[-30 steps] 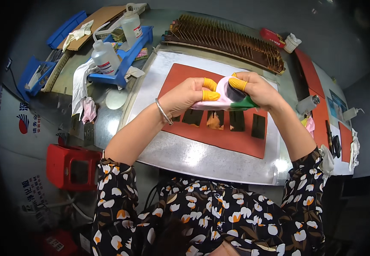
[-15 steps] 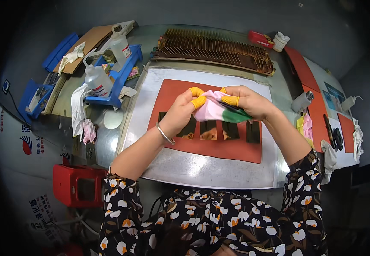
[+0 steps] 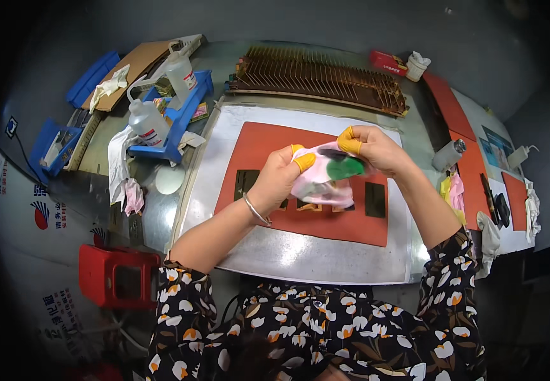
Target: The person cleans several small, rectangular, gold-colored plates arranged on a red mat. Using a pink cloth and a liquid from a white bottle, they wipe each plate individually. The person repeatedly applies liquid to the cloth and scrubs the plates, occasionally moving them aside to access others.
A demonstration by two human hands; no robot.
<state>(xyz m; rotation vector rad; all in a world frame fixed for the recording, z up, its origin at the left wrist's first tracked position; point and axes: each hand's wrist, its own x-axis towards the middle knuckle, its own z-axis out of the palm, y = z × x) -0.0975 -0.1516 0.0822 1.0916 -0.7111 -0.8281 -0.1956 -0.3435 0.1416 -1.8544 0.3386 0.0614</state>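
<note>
A pink cloth with a green patch and dark marks is stretched between my two hands, above the red mat. My left hand, in yellow finger cots, pinches its left side. At its upper right corner my right hand, also with yellow finger cots, grips the edge. Beneath, on the red mat, lie several dark flat rectangular plates; one dark plate shows at the right and another at the left. The cloth partly covers the plates in the middle.
A slotted rack stands along the back. Left of the mat, squeeze bottles sit in a blue tray, near a crumpled pink cloth. A metal canister and a red box are at the right. A red stool stands lower left.
My hands have moved apart, with the right one rising slightly. The bunched cloth is now spread wider, and its green patch faces up more fully.
</note>
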